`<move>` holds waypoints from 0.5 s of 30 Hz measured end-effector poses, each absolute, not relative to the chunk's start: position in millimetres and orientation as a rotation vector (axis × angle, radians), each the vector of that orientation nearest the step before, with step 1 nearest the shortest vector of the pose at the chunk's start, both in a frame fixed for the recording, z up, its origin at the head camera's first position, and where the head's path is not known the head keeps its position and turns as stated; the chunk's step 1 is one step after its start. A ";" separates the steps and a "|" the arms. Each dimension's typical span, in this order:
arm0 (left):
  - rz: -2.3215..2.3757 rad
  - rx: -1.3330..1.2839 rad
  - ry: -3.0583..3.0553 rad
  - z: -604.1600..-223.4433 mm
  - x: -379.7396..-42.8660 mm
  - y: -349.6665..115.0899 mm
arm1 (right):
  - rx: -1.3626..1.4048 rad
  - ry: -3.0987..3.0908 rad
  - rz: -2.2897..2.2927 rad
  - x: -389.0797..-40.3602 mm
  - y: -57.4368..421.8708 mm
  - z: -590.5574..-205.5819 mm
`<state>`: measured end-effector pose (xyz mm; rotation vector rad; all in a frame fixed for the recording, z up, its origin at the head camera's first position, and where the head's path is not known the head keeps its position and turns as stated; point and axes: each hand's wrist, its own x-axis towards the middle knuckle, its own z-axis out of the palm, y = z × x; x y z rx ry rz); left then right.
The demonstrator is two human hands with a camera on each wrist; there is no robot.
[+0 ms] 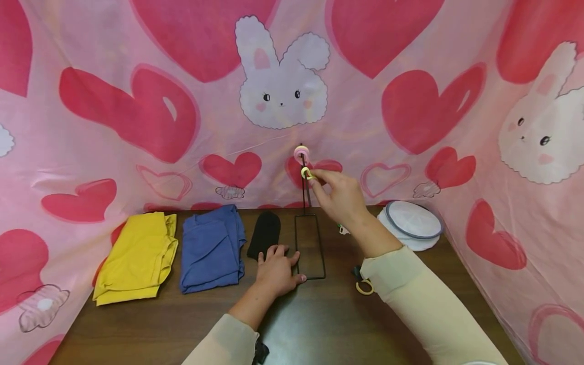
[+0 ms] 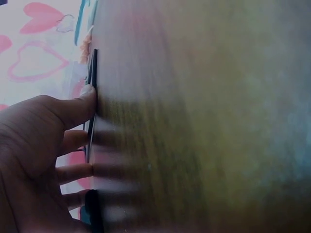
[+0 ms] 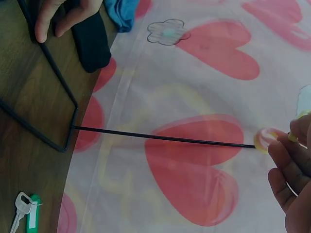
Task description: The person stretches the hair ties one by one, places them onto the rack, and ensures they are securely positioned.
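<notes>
A black wire stand (image 1: pixel 324 248) has a flat rectangular base on the table and a thin upright rod. My left hand (image 1: pixel 277 268) presses on the base's left side, fingers spread, thumb at the near corner; the left wrist view shows the thumb against the wire (image 2: pixel 95 73). Near the top of the stand hang pink and yellow hair ties (image 1: pixel 301 151). Just below them in the head view, a yellow hair tie (image 1: pixel 305 173) is pinched between the thumb and finger of my right hand (image 1: pixel 339 195), close beside the rod. That hand partly hides the tie in the right wrist view.
Left of the stand lie a black sock (image 1: pixel 265 233), folded blue cloth (image 1: pixel 212 251) and folded yellow cloth (image 1: pixel 137 256). To the right are a key (image 3: pixel 20 208) with a green tag (image 3: pixel 33 213), a yellow loop (image 1: pixel 365 288) and a round blue-rimmed white item (image 1: pixel 412 220). A pink curtain (image 1: pixel 360 132) hangs behind.
</notes>
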<state>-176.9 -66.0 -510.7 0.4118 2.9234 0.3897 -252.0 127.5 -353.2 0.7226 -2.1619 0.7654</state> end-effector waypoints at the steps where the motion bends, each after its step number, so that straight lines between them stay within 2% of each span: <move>1: 0.393 0.414 2.924 -510.1 -176.7 -65.8 | 0.706 -2.165 0.766 -253.9 126.6 -353.1; 15: 0.411 0.427 2.921 -508.7 -175.3 -65.5 | 0.435 -2.257 0.849 -279.1 112.8 -347.9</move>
